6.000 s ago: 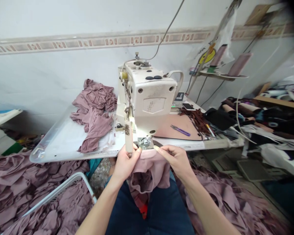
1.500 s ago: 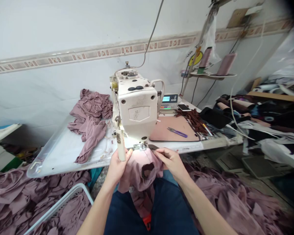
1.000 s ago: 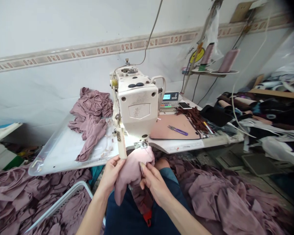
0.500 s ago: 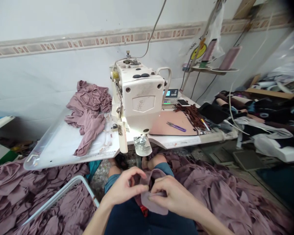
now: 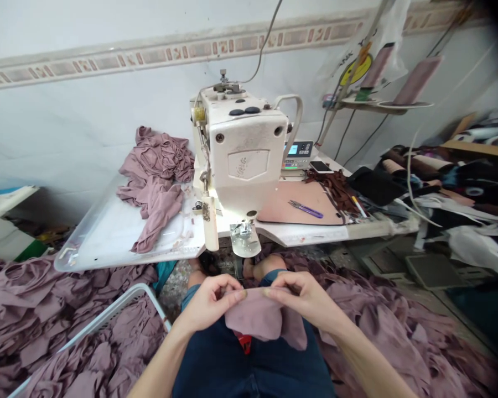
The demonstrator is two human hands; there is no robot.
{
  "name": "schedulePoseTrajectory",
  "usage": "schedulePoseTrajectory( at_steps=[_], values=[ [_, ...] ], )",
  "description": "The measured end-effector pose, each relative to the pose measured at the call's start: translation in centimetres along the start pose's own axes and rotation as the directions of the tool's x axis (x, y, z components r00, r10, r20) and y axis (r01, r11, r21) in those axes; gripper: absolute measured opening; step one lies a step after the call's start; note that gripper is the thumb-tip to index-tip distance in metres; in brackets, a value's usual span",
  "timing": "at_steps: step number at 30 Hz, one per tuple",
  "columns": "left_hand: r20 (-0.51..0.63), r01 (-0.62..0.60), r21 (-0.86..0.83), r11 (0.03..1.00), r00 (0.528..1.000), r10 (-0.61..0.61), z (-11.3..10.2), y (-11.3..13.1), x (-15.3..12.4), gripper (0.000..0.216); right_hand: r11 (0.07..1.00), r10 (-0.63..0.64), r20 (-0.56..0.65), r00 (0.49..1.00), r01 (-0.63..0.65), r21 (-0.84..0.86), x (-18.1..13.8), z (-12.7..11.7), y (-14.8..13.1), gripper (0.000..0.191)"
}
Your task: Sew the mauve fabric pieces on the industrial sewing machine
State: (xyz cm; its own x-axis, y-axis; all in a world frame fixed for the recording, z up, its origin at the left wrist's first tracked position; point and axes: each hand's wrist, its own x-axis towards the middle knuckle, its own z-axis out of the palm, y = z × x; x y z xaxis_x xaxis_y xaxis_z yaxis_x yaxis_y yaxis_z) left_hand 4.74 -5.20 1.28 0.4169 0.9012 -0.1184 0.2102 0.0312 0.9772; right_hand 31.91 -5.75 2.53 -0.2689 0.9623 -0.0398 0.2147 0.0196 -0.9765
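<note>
Above my lap, a small mauve fabric piece (image 5: 255, 316) is stretched between my two hands, its top edge pulled straight. My left hand (image 5: 213, 301) pinches that edge at its left end between thumb and fingers. On the other side, my right hand (image 5: 301, 296) pinches the edge too, with a loose flap hanging below it. Just beyond my hands stands a white sewing machine (image 5: 247, 160), its presser foot and metal plate (image 5: 245, 241) facing me. No cloth lies under the foot.
Mauve garments (image 5: 157, 177) are heaped on the table's left side. Purple thread snips (image 5: 306, 209) rest on a tan mat (image 5: 278, 202). A light basket (image 5: 120, 304) of mauve cloth stands at lower left, and more cloth (image 5: 382, 320) spreads at right. Thread cones (image 5: 417, 83) stand behind.
My hands have moved apart and drawn the bunched fabric into a straight edge. My right hand has shifted up and to the right. The view has turned slightly left.
</note>
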Motion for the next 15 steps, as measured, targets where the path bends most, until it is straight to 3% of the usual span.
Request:
schedulePoseTrajectory(
  at_steps=[5,8,11,15],
  values=[
    [-0.063,-0.138,0.145,0.98,0.987,0.149,-0.6,1.9,0.3,0.034,0.996,-0.09,-0.121,0.989,0.088,-0.022,0.3,0.1,-1.8,0.038],
    [-0.074,-0.22,0.242,0.945,0.967,0.244,-0.9,2.9,0.8,0.029,0.975,-0.208,-0.203,0.957,0.187,-0.117,0.1,0.2,-3.1,0.038],
    [-0.109,-0.222,0.198,0.955,0.963,0.247,-1.0,3.2,1.3,0.025,0.947,-0.306,-0.268,0.913,0.263,-0.187,0.4,0.3,-3.9,0.034],
    [-0.218,-0.184,0.108,0.977,0.954,0.204,-1.0,3.0,2.2,0.025,0.958,-0.28,-0.315,0.907,0.245,-0.148,1.8,0.1,-3.6,0.033]
  ],
)
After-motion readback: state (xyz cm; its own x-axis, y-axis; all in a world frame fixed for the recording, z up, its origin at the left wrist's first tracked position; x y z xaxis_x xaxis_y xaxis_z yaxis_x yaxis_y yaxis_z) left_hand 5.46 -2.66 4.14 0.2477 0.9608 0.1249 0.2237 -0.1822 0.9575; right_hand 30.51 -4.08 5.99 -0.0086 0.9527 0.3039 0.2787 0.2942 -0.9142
